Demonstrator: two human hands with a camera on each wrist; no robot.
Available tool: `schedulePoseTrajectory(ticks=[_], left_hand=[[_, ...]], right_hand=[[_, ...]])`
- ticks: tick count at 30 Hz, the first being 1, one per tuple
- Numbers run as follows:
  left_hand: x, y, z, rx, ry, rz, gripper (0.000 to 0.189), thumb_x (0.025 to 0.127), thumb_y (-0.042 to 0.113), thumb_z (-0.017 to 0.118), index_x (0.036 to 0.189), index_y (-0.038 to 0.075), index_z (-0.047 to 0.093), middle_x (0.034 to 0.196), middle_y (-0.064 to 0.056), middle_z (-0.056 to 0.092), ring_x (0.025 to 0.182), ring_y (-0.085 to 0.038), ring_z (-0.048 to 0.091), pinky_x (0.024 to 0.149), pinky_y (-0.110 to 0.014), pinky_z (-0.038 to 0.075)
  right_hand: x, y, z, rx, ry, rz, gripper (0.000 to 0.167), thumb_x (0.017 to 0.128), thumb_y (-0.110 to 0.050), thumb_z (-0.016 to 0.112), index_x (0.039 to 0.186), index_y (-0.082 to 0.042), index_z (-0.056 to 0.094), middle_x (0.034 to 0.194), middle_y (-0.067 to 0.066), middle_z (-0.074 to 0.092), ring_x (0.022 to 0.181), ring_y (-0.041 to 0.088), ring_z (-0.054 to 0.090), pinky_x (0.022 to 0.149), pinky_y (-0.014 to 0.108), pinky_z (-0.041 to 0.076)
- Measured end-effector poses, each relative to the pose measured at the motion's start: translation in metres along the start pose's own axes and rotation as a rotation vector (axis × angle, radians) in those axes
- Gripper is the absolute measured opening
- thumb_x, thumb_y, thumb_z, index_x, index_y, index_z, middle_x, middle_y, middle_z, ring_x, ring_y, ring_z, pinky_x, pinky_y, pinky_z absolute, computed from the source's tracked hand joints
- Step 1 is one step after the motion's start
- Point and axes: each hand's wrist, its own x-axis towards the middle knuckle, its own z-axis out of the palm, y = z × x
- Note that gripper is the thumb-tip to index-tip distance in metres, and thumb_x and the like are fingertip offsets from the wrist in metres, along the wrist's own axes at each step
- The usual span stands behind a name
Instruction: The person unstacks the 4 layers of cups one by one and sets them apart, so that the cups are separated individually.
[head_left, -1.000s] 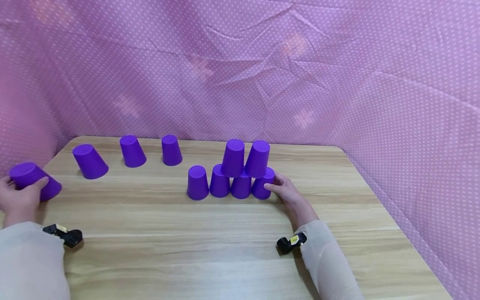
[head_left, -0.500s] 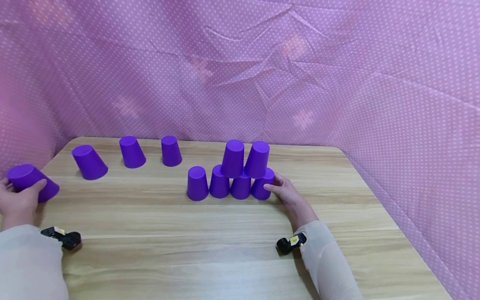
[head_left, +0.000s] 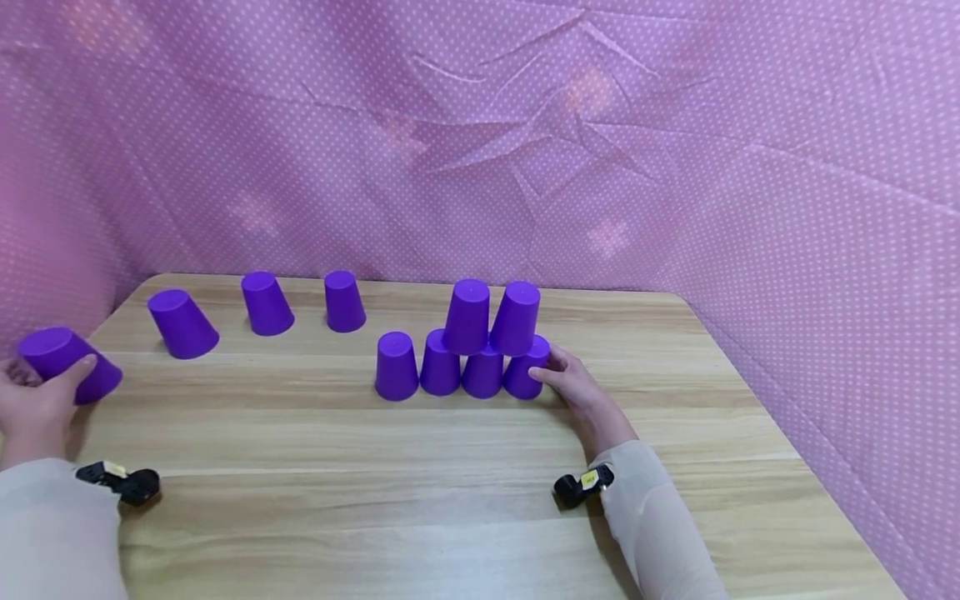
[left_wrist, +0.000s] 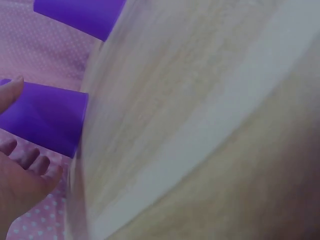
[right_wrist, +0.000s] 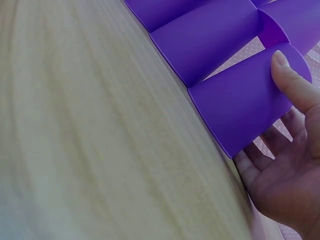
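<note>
Upside-down purple cups stand on the wooden table. In the head view, my left hand (head_left: 37, 408) is at the leftmost cup (head_left: 67, 362), its thumb over the cup's near side. The left wrist view shows a gap between that cup (left_wrist: 45, 117) and the loosely bent fingers (left_wrist: 37, 162). My right hand (head_left: 577, 387) holds the rightmost cup (head_left: 521, 379) of a bottom row, thumb in front and fingers along its outer side. Two upper cups, a left one (head_left: 467, 318) and a right one (head_left: 515, 319), rest across that row.
Three single cups stand apart at the back left, among them a cup (head_left: 182, 325) nearest the left hand. The bottom row's left-end cup (head_left: 396, 367) bears nothing. A pink dotted cloth (head_left: 480, 167) hangs behind the table (head_left: 420, 500) and at its sides.
My left hand's fingers have come away from the leftmost cup, while the thumb stays over it. The right hand and the stacked cups have not visibly moved.
</note>
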Motion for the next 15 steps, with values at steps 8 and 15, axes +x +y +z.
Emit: schedulePoseTrajectory(ticks=[8, 15], left_hand=[[-0.008, 0.009, -0.015, 0.32, -0.004, 0.101, 0.092, 0.07, 0.043, 0.067, 0.136, 0.031, 0.005, 0.141, 0.007, 0.009, 0.125, -0.006, 0.004, 0.102, -0.027, -0.002], [0.017, -0.005, -0.027, 0.322, 0.003, 0.103, 0.087, 0.071, 0.038, 0.067, 0.136, 0.032, 0.01, 0.141, 0.009, 0.01, 0.125, -0.006, 0.005, 0.102, -0.027, 0.0]], right_hand=[[0.0, 0.0, 0.0, -0.001, 0.005, 0.009, 0.053, 0.078, 0.002, 0.058, 0.126, 0.005, 0.037, 0.118, 0.022, 0.046, 0.106, 0.022, 0.044, 0.096, 0.032, 0.029], [0.0, 0.001, 0.0, -0.001, 0.008, -0.003, 0.054, 0.076, 0.0, 0.06, 0.126, 0.005, 0.038, 0.111, 0.015, 0.052, 0.101, 0.019, 0.047, 0.095, 0.034, 0.029]])
